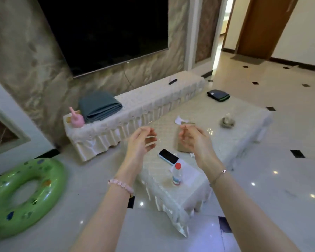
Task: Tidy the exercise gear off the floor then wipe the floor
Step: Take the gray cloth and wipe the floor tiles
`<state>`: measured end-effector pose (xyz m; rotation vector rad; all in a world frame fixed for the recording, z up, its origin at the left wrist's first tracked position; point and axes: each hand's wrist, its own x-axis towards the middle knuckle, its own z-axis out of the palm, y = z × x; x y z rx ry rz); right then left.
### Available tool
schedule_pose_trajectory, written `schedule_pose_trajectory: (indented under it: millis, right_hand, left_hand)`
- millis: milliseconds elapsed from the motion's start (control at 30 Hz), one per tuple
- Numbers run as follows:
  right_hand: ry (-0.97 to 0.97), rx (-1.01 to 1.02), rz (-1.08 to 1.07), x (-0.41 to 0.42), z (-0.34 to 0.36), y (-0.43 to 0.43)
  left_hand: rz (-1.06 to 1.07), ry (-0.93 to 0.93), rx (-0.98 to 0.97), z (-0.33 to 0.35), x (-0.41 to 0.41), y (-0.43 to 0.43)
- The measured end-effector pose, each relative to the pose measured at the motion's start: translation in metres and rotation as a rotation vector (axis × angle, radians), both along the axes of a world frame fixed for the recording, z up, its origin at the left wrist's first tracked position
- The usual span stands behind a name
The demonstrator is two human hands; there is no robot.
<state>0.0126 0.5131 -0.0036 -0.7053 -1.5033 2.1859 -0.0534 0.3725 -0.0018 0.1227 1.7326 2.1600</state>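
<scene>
A green inflatable swim ring (24, 195) lies on the glossy white tiled floor (102, 224) at the lower left. A folded grey-blue mat or cloth (100, 106) rests on the low TV bench (135, 110). My left hand (142, 140) and my right hand (193, 137) are raised side by side above the coffee table (216, 124). Both have loosely curled fingers and hold nothing.
On the coffee table stand a plastic bottle with a red cap (176, 174), a phone (168, 156), a tissue box (182, 146), an ashtray (227, 121) and a dark folded cloth (218, 95). A pink toy (76, 118) sits on the bench under the wall TV (105, 33). Open floor stretches right toward a wooden door (262, 26).
</scene>
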Motion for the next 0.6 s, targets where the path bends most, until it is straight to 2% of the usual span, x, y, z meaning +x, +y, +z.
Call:
schedule_pose_trajectory:
  millis: [367, 600]
  right_hand:
    - [-0.015, 0.043, -0.155, 0.051, -0.008, 0.196]
    - [-0.035, 0.019, -0.273, 0.050, -0.017, 0.303]
  left_hand:
    - [-0.183, 0.019, 0.044, -0.002, 0.031, 0.214]
    - [-0.269, -0.102, 0.060, -0.027, 0.009, 0.343]
